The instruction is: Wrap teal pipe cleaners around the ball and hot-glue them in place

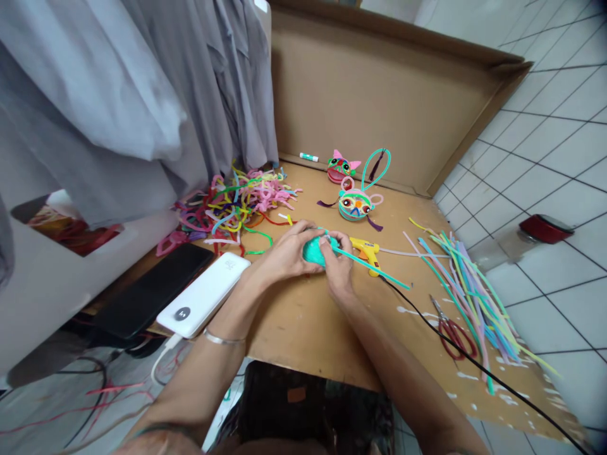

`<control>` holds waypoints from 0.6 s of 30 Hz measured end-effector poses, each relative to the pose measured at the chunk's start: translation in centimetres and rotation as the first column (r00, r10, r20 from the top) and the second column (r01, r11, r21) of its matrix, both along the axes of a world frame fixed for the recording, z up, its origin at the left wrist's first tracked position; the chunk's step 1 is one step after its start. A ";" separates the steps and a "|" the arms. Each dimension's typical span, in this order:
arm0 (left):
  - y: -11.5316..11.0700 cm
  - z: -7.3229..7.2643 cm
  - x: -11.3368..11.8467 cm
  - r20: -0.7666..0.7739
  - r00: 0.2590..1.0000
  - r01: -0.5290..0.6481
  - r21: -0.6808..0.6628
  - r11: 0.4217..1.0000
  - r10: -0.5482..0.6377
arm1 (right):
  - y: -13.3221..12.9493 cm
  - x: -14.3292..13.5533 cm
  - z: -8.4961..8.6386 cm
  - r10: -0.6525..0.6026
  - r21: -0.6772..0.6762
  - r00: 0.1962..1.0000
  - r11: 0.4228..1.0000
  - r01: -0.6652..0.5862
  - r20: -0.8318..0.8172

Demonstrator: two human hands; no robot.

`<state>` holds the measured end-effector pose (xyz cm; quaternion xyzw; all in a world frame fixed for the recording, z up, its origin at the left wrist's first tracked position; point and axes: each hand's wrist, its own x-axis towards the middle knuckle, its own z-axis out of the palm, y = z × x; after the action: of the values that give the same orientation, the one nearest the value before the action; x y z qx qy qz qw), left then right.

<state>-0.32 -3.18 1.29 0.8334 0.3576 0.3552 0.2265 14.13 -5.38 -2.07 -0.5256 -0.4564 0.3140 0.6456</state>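
Above the middle of the cardboard-covered table, my left hand [294,251] wraps around the left side of a round teal ball [313,251] with a fuzzy pipe-cleaner surface. My right hand [337,260] grips its right side, the thumb pressed on top. From under that thumb a straight teal pipe cleaner [374,269] sticks out to the right. My fingers hide much of the ball. Just beyond my right hand lies a yellow glue gun [368,251] with a glue stick in its back end.
Tangled pipe cleaners [237,205] lie at left, near a white power bank [203,294] and a black phone [154,287]. Two animal-faced ornaments [355,205] stand at the back. Red-handled scissors [453,335], straight pipe cleaners [474,291] and the black cord [446,338] occupy the right.
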 end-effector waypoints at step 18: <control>0.3 -3.1 1.2 0.149 0.979 -0.150 0.046 0.988 0.142 | 0.4 0.2 -1.2 -0.021 0.095 0.982 0.995 0.004 0.185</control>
<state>0.92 -2.85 -1.81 0.7829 0.3901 0.4408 0.2015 14.29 -4.98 -3.24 -0.5245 -0.5257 0.2377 0.6261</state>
